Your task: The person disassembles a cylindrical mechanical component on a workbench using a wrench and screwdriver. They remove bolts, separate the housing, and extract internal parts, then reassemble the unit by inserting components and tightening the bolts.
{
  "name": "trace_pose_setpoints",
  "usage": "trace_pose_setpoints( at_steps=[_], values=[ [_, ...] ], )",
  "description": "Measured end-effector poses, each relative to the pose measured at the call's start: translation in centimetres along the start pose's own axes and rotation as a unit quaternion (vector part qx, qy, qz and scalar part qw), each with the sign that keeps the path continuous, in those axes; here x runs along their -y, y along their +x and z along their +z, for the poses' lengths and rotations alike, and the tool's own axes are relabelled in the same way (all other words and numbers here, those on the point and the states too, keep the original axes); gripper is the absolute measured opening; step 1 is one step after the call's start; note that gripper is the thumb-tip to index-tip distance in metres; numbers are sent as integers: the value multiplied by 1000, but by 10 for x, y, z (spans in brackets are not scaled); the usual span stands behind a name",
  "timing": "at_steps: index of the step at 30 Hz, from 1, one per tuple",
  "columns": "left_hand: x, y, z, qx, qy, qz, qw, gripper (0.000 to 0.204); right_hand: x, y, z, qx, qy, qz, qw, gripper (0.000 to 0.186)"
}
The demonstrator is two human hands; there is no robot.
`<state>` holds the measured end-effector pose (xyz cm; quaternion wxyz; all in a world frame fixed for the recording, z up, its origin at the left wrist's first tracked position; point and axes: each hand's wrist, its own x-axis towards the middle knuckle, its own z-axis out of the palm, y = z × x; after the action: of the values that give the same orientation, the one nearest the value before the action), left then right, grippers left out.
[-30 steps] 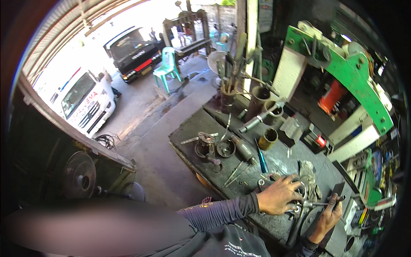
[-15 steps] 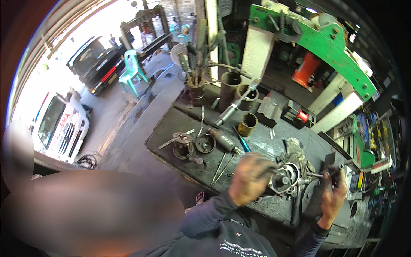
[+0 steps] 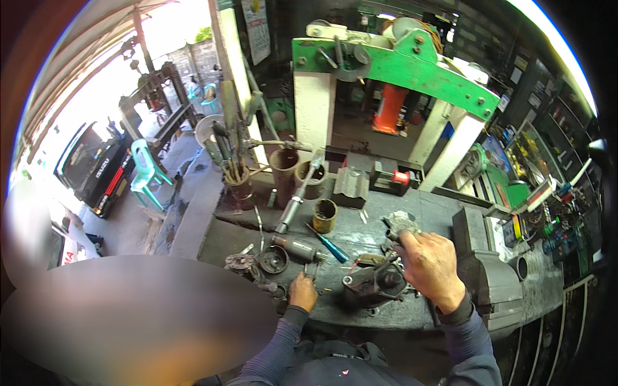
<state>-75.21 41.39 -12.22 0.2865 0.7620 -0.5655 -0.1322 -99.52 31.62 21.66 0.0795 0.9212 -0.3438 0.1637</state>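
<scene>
My left hand (image 3: 302,293) is down on the bench with its fingers closed round thin metal rods (image 3: 315,269), whose tips stick out past the fingers. My right hand (image 3: 432,265) is closed like a fist at the right side of a dark motor housing (image 3: 373,289). What its fingers hold is hidden. A grimy grey rag (image 3: 403,221) lies just beyond that hand. Between the hands and farther off are a cylindrical armature (image 3: 300,248), a round end cap (image 3: 273,258) and a blue-handled screwdriver (image 3: 333,247). Another greasy part (image 3: 242,262) sits left of the cap.
A rusty can (image 3: 324,216) and tall tubes of tools (image 3: 239,192) stand at the back of the bench. A heavy grey vise (image 3: 492,270) is at the right. Behind rises a green and white press frame (image 3: 393,61). A turquoise chair (image 3: 147,174) and vehicles are at the left.
The view has swung to the right. My left hand has gone from the motor housing to the rods on its left. My right hand has moved from beside the vise to the housing.
</scene>
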Motion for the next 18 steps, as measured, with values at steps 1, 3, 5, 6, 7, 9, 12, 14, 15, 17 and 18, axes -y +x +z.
trace_pose_setpoints(
  at_steps=[1,3,5,6,7,9,12,14,15,17,18],
  values=[
    [2,0,2,0,1,0,1000,22,0,-1,2,3,-6,12,1000,18],
    [2,1,3,8,1,4,1000,24,-1,-4,6,-7,-11,18,1000,19],
    [-9,-1,-6,8,-3,6,1000,27,0,-6,10,0,-13,46,999,20],
    [-19,1,-15,17,-2,-2,1000,29,2,-7,12,19,-20,75,997,21],
    [-35,0,-23,-17,-58,4,998,31,4,-7,14,39,-28,90,995,22],
    [-75,-2,-45,-55,-180,18,982,32,7,-4,17,50,-46,90,994,23],
    [-145,1,-77,-117,-318,110,934,35,6,0,17,81,-48,70,993,26],
    [-185,-2,-88,-166,-288,179,926,46,7,-3,18,73,-44,63,994,25],
    [-200,1,-90,-122,-234,186,946,53,8,-6,19,33,-97,24,994,28],
    [-221,7,-84,-53,-174,207,961,74,12,-13,22,79,-167,41,982,59],
    [-224,11,-77,-69,-157,214,962,81,16,-16,24,55,-189,34,980,60]
  ],
)
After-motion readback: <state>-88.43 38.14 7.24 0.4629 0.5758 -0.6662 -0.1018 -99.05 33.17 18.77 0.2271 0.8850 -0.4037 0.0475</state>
